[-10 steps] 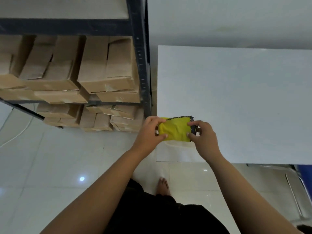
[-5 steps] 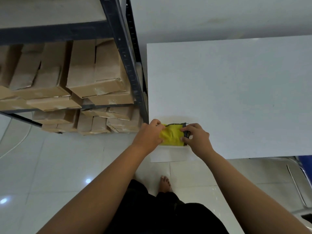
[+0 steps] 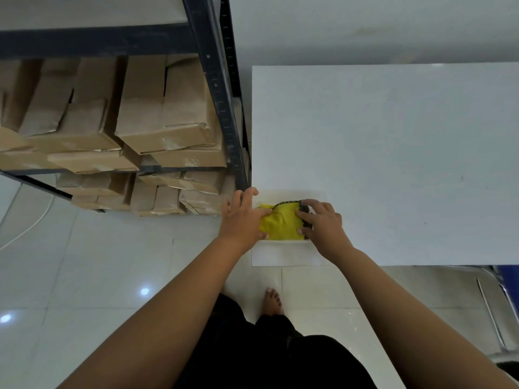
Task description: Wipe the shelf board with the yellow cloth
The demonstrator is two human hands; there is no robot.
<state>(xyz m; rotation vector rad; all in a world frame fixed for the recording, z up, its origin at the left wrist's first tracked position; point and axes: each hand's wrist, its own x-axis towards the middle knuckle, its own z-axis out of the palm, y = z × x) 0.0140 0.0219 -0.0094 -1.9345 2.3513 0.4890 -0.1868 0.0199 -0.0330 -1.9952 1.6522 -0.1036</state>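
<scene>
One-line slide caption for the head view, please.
Both hands, left hand and right hand, press a folded yellow cloth onto the white shelf board beside stacked brown cardboard boxes.

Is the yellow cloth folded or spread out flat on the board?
Folded: the cloth is a small bunched pad with creases, pressed on the board between both hands.

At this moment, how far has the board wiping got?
Done: the folded yellow cloth lies on the white shelf board, at its near left corner. In hand: left hand and right hand press it down. Left: nearly the whole board; no wiped streak shows.
</scene>
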